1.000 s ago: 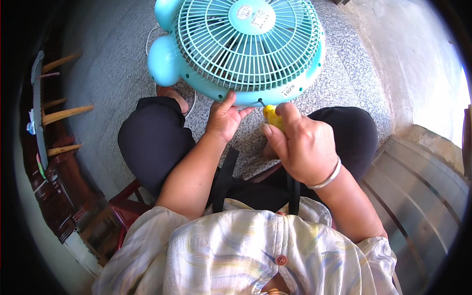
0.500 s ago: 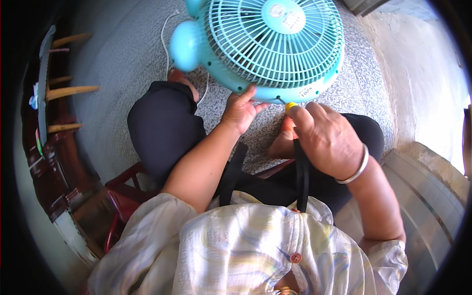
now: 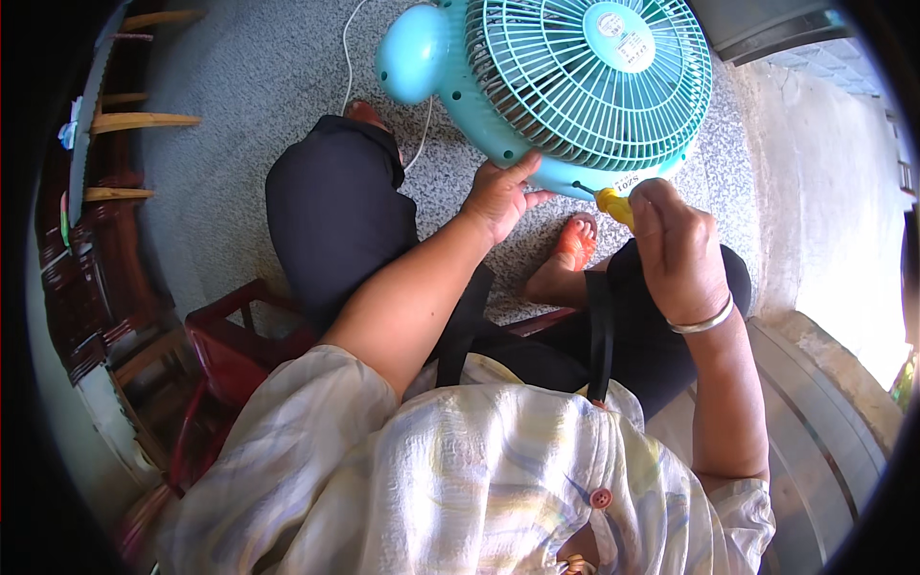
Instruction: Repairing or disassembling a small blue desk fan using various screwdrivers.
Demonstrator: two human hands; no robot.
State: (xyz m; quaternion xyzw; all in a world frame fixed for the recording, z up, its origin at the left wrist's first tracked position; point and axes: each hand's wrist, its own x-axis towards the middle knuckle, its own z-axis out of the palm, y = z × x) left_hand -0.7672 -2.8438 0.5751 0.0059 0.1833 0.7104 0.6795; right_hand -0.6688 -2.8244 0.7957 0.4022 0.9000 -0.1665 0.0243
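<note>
A turquoise fan (image 3: 537,105) with a round slatted grille and a rounded knob-like lobe on its left lies on the speckled floor in front of me. My left hand (image 3: 503,199) grips its near rim, thumb on top and the other fingers lower down at the edge. In my right hand (image 3: 676,254) is a screwdriver (image 3: 613,205) with a yellow handle, held by its end. Its dark shaft points left into a hole in the fan's near rim, just right of my left hand. The tip itself is hidden in the hole.
A white cord (image 3: 347,67) runs over the speckled floor (image 3: 240,105) left of the fan. My bent knees and bare feet flank the work. A dark red plastic chair (image 3: 225,355) shows at lower left, wooden furniture (image 3: 105,278) beyond it. A pale wall (image 3: 805,192) stands at right.
My right hand has shifted right and turned, so more of the yellow handle shows. The fan sits farther right in the picture. My left hand keeps its hold on the rim.
</note>
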